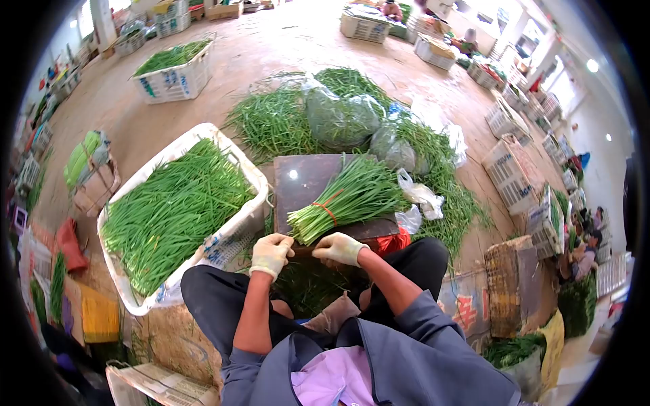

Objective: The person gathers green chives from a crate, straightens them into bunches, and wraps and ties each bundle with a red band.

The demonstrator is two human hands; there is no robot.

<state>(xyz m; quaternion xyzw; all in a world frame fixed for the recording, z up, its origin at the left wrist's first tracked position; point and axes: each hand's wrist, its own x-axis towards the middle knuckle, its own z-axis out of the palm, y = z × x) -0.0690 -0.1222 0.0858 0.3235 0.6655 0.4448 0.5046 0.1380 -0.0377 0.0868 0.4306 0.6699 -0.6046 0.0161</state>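
A bundle of green chives (349,196) lies slantwise on a dark low table (298,177), its pale cut ends toward me. A red band (326,207) goes around it near those ends. My left hand (272,254), in a whitish glove, is just below the cut ends with thumb and fingers pinched together. Closed in the same way, my right gloved hand (340,250) is at the table's near edge, to the right. Whatever either hand may hold is too small to make out. The hands are a short gap apart.
To the left stands a white crate (261,183) filled with chives. Loose chives (271,118) and clear plastic bags (338,115) are heaped beyond the table. Another crate (172,88) of greens sits farther back. Several crates line the right side, where a person (583,260) sits.
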